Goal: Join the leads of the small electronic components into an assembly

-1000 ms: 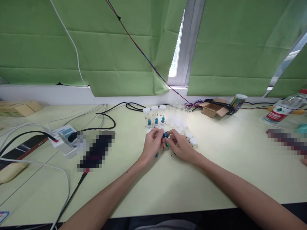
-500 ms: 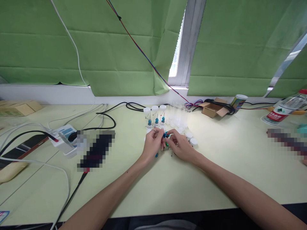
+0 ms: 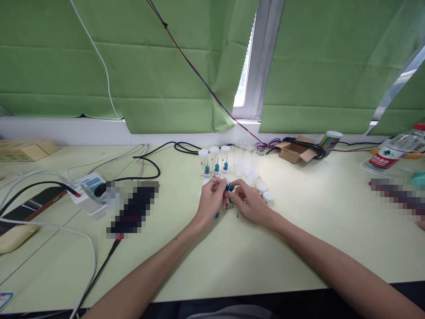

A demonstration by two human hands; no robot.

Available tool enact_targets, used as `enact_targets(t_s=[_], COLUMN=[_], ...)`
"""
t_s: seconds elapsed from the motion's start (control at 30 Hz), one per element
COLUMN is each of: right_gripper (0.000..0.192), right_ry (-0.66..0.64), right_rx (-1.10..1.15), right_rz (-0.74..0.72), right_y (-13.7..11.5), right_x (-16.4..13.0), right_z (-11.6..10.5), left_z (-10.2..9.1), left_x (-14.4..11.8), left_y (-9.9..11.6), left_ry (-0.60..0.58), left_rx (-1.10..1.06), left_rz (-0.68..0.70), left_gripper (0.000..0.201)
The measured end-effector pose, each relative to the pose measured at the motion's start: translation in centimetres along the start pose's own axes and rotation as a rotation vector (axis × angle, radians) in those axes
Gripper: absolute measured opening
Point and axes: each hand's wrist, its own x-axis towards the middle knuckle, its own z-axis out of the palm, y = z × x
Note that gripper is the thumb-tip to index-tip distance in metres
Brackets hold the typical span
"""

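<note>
Blue, small and wire-legged: a component [image 3: 228, 188] sits pinched between the fingertips of both hands, at the point where they meet above the pale green table [image 3: 212, 261]. Left hand [image 3: 211, 200]: thumb and forefinger drawn together on the blue piece, other fingers curled under. Right hand [image 3: 249, 204]: fingertips likewise closed on the same piece from the other side, knuckles up. Too small to tell which hand bears most of the grip.

Just below the fingers, on the table, a scatter of further small parts: one blue [image 3: 216, 215] under the left palm, one green [image 3: 231, 200] between the two hands.

Just beyond the fingertips, three capped clear tubes [image 3: 214, 160] stand upright in a row, each with a blue piece inside near the bottom. To the right of them, a cluster of empty clear tubes [image 3: 245, 156], and white caps [image 3: 267, 195] lying loose just beside the right hand.

Further right of the fingers, well apart: an open cardboard box [image 3: 293, 152] with black cable across it. Well left of the fingers: a white power strip [image 3: 86, 188] with cables running off.
</note>
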Motion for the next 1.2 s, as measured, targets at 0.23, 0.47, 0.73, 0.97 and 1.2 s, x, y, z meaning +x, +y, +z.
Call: enact_targets(t_s=[0.23, 0.47, 0.73, 0.97, 1.2], right_gripper=[0.015, 0.029, 0.015, 0.021, 0.015], right_ry=[0.0, -0.009, -0.002, 0.003, 0.0], right_rx=[-0.035, -0.055, 0.003, -0.049, -0.013], right_rz=[-0.017, -0.013, -0.007, -0.026, 0.013], right_y=[-0.18, -0.29, 0.02, -0.17, -0.08], right_x=[0.05, 0.14, -0.01, 0.1, 0.04], right_z=[-0.13, -0.21, 0.0, -0.14, -0.02], left_z=[0.03, 0.1, 0.19, 0.15, 0.09], left_x=[-0.01, 0.01, -0.19, -0.12, -0.12], left_y=[-0.13, -0.1, -0.02, -0.21, -0.15], left_ry=[-0.014, -0.006, 0.009, -0.002, 0.009], left_rx=[-0.005, 0.009, -0.012, 0.009, 0.009], left_rz=[-0.002, -0.009, -0.005, 0.004, 0.01], left_gripper=[0.032, 0.031, 0.031, 0.031, 0.031])
